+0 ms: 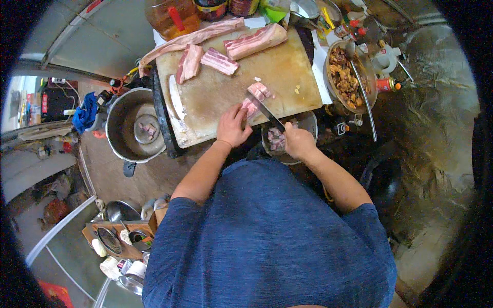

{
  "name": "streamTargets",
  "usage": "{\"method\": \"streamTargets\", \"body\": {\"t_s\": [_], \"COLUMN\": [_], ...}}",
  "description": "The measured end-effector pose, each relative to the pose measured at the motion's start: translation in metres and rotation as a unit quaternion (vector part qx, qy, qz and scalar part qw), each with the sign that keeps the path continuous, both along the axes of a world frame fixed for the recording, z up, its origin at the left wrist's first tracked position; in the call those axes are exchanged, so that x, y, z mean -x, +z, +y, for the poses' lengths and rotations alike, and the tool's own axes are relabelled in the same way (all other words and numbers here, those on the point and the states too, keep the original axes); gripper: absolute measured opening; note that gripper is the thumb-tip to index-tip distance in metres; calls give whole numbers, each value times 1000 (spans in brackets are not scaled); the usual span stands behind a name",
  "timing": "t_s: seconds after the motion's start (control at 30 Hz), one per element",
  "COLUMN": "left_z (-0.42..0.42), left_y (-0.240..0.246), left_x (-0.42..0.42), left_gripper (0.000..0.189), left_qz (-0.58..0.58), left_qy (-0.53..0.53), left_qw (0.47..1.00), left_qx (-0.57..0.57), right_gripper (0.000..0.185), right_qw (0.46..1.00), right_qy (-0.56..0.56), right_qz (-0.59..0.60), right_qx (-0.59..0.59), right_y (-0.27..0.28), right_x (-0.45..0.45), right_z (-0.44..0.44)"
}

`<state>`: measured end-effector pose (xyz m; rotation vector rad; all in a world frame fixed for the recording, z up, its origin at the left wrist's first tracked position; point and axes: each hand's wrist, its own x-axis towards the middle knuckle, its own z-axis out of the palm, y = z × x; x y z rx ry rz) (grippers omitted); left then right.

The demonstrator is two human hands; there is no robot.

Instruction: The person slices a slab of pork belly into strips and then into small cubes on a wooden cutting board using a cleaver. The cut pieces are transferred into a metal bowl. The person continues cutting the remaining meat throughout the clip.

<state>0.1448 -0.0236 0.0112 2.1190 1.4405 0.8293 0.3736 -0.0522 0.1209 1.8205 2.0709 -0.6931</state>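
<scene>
My right hand (299,141) grips the handle of a knife (266,111), its dark blade lying across a strip of raw pork (251,107) near the front edge of the cutting board (285,81). Just left of the blade, my left hand (233,125) presses on the strip with bent fingers. Cut pork pieces (260,90) rest beyond the blade. Farther back lie a thick pork slab (256,41), two shorter chunks (219,61) (190,63) and a long strip (196,36) that hangs over the board's left corner.
A metal pot (115,131) with a few meat pieces stands left of the board. Below its front edge, another pot (312,127) holds cut meat. At right is a bowl of browned food (342,82) with a long-handled metal ladle (364,92). Jars and bottles crowd the back.
</scene>
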Motion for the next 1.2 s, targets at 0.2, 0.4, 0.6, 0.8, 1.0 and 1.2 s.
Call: {"method": "streamTargets", "body": {"t_s": [0.2,0.4,0.6,0.8,1.0,1.2], "left_z": [3,3,7,15,8,10], "left_y": [-3,-12,-11,1,-12,-1], "left_x": [3,7,-1,-1,-4,-1], "left_gripper": [48,53,54,58,52,50], "left_qz": [6,-21,-8,70,52,70], "left_qy": [5,-23,-4,-11,7,-8], "left_qw": [1000,999,1000,994,998,998], "left_qx": [-25,22,13,78,-22,6], "right_gripper": [24,21,19,22,22,24], "right_qw": [999,998,998,996,996,994], "right_qy": [24,26,-8,7,-44,-25], "right_qz": [15,42,57,90,39,95], "right_qx": [21,39,9,-13,64,-51], "right_y": [3,-2,-26,-23,-18,-45], "right_x": [-7,14,53,48,24,75], "right_z": [2,29,60,78,29,79]}}
